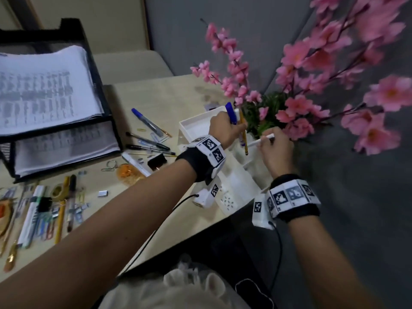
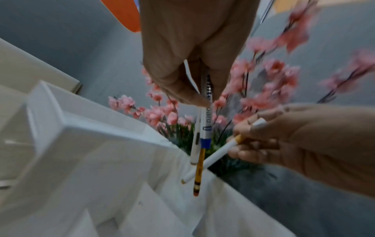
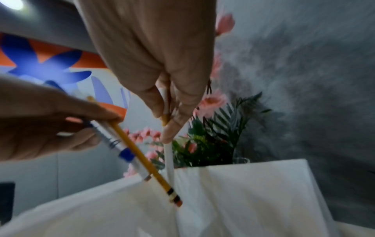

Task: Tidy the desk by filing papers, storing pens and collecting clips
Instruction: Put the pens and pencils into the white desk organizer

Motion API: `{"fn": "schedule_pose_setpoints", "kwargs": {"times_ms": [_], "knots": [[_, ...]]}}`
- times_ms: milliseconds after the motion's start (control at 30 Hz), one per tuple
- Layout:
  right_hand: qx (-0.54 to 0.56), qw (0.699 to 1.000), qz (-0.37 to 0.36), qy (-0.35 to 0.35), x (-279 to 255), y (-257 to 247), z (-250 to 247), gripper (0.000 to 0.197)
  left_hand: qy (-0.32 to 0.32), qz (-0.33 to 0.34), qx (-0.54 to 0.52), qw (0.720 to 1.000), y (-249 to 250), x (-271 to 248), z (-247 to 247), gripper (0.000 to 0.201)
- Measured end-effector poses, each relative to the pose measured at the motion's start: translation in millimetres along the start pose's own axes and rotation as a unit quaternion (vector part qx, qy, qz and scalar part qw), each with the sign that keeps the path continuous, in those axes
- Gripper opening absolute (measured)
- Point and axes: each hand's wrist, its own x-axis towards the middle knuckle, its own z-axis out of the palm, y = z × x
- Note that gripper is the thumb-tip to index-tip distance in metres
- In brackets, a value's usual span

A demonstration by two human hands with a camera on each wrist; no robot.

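My left hand (image 1: 225,128) grips a bundle over the white desk organizer (image 1: 196,126): a blue-capped whiteboard marker (image 2: 207,125), a yellow pencil (image 2: 198,170) with its eraser end down, and a white pen (image 2: 195,144). My right hand (image 1: 275,146) pinches a white pencil (image 1: 260,140) slanted toward the same compartment; its tip (image 2: 185,179) crosses the yellow pencil. In the right wrist view the white pencil (image 3: 168,157) points down into the organizer (image 3: 243,184) beside the yellow pencil (image 3: 150,165).
A vase of pink blossoms (image 1: 296,101) stands right behind the organizer. A black paper tray (image 1: 98,85) with stacked sheets is at the far left. Loose pens (image 1: 147,141), a marker (image 1: 146,121), clips (image 1: 46,226), tape and a binder clip (image 1: 157,161) lie scattered on the desk.
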Motion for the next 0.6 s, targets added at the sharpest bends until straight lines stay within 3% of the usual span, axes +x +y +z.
{"fn": "schedule_pose_setpoints", "kwargs": {"times_ms": [200, 300, 467, 533, 600], "knots": [[-0.105, 0.984, -0.01, -0.142, 15.2, 9.3, 8.2, 0.023, -0.026, -0.026, 0.174, 0.984, -16.3, 26.0, 34.8, 0.028], [-0.113, 0.977, -0.04, -0.179, 17.9, 13.5, 14.0, 0.025, -0.041, -0.01, 0.247, 0.968, -17.8, 30.7, 38.3, 0.016], [-0.125, 0.962, -0.066, -0.233, 23.5, 9.5, 19.8, 0.035, -0.052, -0.028, 0.256, 0.965, -17.2, 40.2, 36.8, 0.032], [-0.114, 0.964, -0.051, -0.233, 29.5, 8.0, 20.6, 0.033, -0.064, -0.032, 0.225, 0.972, -16.6, 40.3, 34.4, 0.013], [-0.104, 0.969, -0.038, -0.221, 34.5, 7.1, 22.5, 0.034, -0.07, -0.036, 0.219, 0.973, -19.7, 39.6, 31.4, 0.039]]}}
